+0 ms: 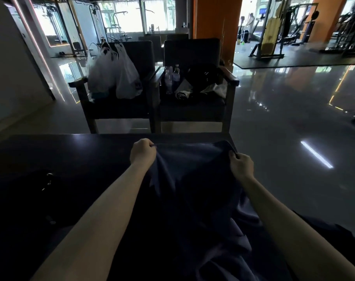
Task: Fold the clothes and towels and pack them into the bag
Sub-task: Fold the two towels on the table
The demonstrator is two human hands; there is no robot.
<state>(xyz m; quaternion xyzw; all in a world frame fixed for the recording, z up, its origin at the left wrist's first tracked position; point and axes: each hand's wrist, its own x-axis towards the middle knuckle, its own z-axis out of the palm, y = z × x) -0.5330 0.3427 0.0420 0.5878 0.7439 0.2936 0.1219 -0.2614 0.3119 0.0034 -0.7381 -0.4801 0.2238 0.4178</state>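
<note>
A dark blue cloth (194, 191) lies stretched over the near right part of the black table (81, 151), running from its far edge down toward me. My left hand (142, 151) grips the cloth's far left corner, fingers curled round the edge. My right hand (241, 164) pinches the far right corner near the table's right edge. A dark bag (26, 191) with metal rings sits on the table at the left, hard to make out in the dim light.
Two dark armchairs stand just beyond the table. The left chair (119, 106) holds white plastic bags (113, 72); the right one holds water bottles (172, 78) and black and white clothes (205, 82). Glossy floor (294, 128) spreads to the right, gym machines far behind.
</note>
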